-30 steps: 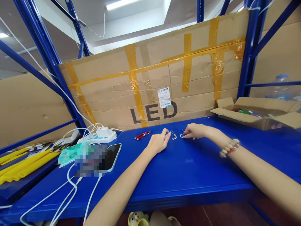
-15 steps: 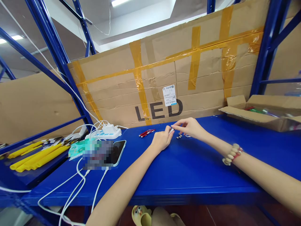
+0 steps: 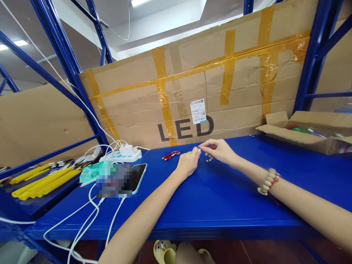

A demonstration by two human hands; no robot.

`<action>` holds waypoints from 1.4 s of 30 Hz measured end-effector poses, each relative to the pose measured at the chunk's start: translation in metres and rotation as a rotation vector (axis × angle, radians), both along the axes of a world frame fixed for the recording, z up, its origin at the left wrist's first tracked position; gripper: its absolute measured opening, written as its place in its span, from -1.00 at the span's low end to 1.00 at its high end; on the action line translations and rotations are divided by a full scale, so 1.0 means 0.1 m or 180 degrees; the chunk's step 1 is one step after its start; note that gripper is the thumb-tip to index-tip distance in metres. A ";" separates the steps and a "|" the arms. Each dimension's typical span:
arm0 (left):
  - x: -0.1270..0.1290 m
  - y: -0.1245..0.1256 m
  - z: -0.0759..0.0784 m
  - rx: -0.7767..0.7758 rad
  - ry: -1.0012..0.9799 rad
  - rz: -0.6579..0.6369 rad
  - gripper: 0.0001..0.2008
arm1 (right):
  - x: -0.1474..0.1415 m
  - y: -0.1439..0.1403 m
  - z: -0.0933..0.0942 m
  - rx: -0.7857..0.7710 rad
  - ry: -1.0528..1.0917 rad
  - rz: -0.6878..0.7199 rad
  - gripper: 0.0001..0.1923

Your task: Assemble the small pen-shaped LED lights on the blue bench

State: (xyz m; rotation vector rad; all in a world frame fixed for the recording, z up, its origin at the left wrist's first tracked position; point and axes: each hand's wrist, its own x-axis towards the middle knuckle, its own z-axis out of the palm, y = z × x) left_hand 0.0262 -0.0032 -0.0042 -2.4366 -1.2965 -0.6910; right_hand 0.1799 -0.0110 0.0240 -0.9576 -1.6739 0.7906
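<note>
My left hand (image 3: 188, 163) is closed in a fist around a small silvery, tube-like piece (image 3: 199, 150), mostly hidden by the fingers. At its exposed end, the thumb and forefinger of my right hand (image 3: 221, 151) are pinched together; whatever lies between them is too small to make out. Several small, round metal pieces (image 3: 209, 159), looking like button cells, lie on the blue table (image 3: 220, 198) just under my right hand. To the left of my fist are slim red pen-like sticks (image 3: 172, 156) with metallic ends, lying side by side.
A phone (image 3: 139, 178), a green packet (image 3: 92, 173) and a white power strip (image 3: 129, 156) with cables occupy the left side. Yellow rolled items (image 3: 45, 181) lie farther left. An open cardboard box (image 3: 298, 137) stands at right. A large taped cardboard sheet (image 3: 132, 117) closes the back.
Both hands have shifted slightly left, still meeting at the silvery piece. Less of that piece shows above my left fist now.
</note>
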 end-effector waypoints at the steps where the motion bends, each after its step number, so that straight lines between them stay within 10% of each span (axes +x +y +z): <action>1: 0.00 0.00 0.00 -0.0015 -0.0046 -0.0024 -0.69 | 0.00 0.00 0.00 0.0018 0.0017 0.0009 -0.64; 25: 0.08 0.03 0.01 -0.0371 -0.1029 -0.0765 -0.60 | 0.14 0.07 0.03 0.0314 -0.0244 0.0122 -0.64; 42: 0.21 -0.03 0.04 -0.1969 -0.1852 -0.1744 -0.55 | 0.31 0.10 0.15 0.0564 -0.0154 0.0294 -0.61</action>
